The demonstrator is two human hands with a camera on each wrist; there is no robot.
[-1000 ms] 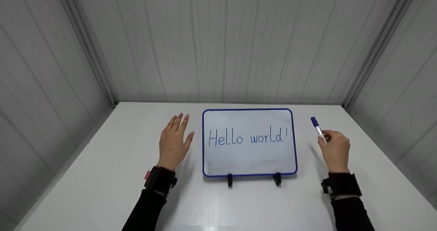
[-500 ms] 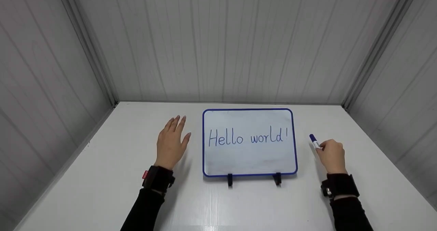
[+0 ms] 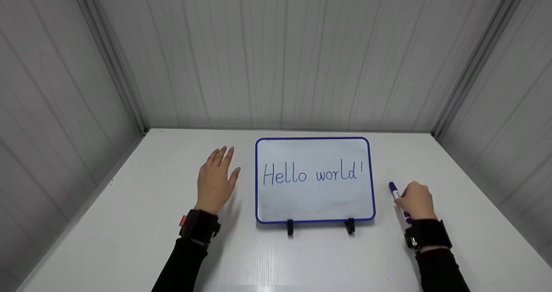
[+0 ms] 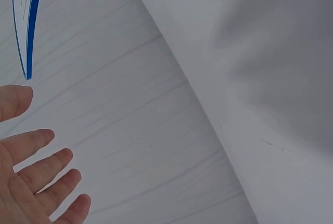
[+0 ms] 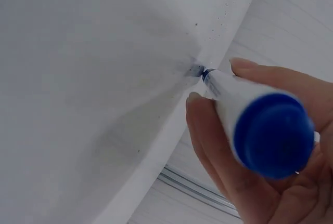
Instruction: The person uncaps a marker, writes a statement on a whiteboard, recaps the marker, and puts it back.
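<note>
A blue-framed whiteboard [image 3: 315, 197] reading "Hello world!" stands on two black feet at the table's middle. My right hand [image 3: 415, 200] is low beside the board's lower right corner and pinches a white marker with blue ends [image 3: 394, 190]. In the right wrist view the fingers [image 5: 208, 146] grip the marker [image 5: 244, 109], and its far tip sits at the white surface. My left hand [image 3: 215, 179] hovers flat and open left of the board, holding nothing. In the left wrist view its fingers [image 4: 39, 174] spread just below the board's blue edge [image 4: 28, 31].
The white table [image 3: 142, 223] is boxed in by grey panelled walls [image 3: 276, 54] at the back and both sides. The board's black feet [image 3: 290, 227] stick out toward me. Both wrists wear black camera bands.
My right hand has come down and toward me with the marker, from beside the board's upper right to near its lower right corner. The left hand drifted slightly left.
</note>
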